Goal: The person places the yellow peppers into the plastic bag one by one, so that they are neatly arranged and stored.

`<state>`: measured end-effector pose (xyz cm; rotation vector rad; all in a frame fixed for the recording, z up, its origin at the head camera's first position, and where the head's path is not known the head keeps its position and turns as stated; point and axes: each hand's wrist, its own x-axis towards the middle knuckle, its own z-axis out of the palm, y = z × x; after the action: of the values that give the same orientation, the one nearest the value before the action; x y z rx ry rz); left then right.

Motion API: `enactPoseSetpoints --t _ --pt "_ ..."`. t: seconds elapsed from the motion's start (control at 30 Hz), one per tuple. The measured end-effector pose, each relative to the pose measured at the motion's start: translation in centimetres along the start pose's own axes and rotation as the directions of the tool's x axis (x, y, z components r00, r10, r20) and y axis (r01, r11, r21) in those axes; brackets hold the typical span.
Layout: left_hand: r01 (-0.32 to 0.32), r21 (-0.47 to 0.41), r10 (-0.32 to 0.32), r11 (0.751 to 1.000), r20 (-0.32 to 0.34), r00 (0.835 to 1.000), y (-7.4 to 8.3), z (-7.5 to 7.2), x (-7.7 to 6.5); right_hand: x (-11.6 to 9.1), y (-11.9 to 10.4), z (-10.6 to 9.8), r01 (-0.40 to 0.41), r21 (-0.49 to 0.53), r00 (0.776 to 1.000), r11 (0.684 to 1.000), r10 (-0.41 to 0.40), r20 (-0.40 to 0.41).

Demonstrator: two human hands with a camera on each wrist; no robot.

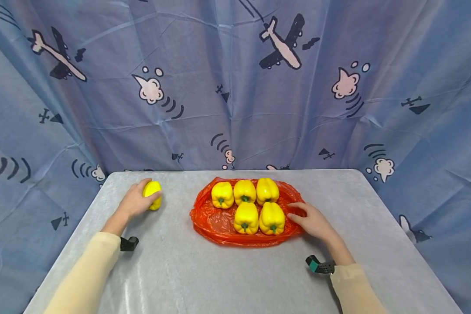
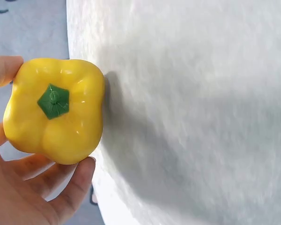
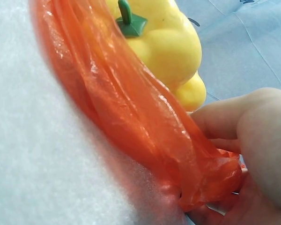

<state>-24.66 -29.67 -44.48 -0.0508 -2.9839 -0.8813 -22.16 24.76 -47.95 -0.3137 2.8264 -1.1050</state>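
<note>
My left hand (image 1: 135,200) grips a yellow bell pepper (image 1: 152,195) over the far left of the table. In the left wrist view the green stem of this pepper (image 2: 54,110) faces the camera, and the fingers and thumb reach round its sides. A red plastic bag (image 1: 216,223) lies spread mid-table, its edge rolled into a rim. On it sit several yellow bell peppers (image 1: 246,217) in two rows. My right hand (image 1: 310,220) is at the bag's right rim, which bunches up between its curled fingers in the right wrist view; some fingertips are hidden behind the plastic.
The grey-white table (image 1: 227,279) carries all of this. Behind it and along both sides hangs a blue curtain (image 1: 220,87) printed with airplanes. Black wrist-worn mounts (image 1: 322,266) sit below both hands.
</note>
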Motion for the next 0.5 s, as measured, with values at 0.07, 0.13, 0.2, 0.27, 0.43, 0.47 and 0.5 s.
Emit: enactPoseSetpoints --t 0.07,0.13,0.2,0.27,0.43,0.47,0.5 --pt "-0.008 -0.002 0.008 1.000 -0.004 1.000 0.5 0.2 -0.1 0.0 0.0 0.0 0.000 0.000 1.000 1.000 0.000 0.000" --pt "-0.014 -0.007 0.014 1.000 -0.004 1.000 1.1 0.4 -0.1 0.0 0.1 0.0 0.001 -0.003 1.000 1.000 -0.001 0.000" --pt "-0.018 -0.009 0.018 1.000 -0.003 1.000 1.6 0.7 -0.2 0.0 0.1 0.0 0.000 -0.001 1.000 1.000 0.000 0.001" --pt "-0.022 -0.014 0.022 1.000 0.000 1.000 2.1 0.9 -0.2 0.0 0.1 0.0 0.000 -0.001 1.000 1.000 0.000 0.001" --pt "-0.039 -0.024 0.040 0.999 0.004 0.999 3.5 1.6 -0.3 0.1 0.2 0.0 0.005 0.000 1.000 1.000 -0.005 -0.002" --pt "-0.044 -0.024 0.044 0.999 0.003 0.999 3.7 1.7 -0.4 0.1 0.2 0.0 0.006 0.001 1.000 1.000 -0.006 -0.002" --pt "-0.050 -0.025 0.050 0.998 0.002 0.999 4.0 1.8 -0.4 0.1 0.2 0.0 0.006 0.003 1.000 1.000 -0.006 -0.002"
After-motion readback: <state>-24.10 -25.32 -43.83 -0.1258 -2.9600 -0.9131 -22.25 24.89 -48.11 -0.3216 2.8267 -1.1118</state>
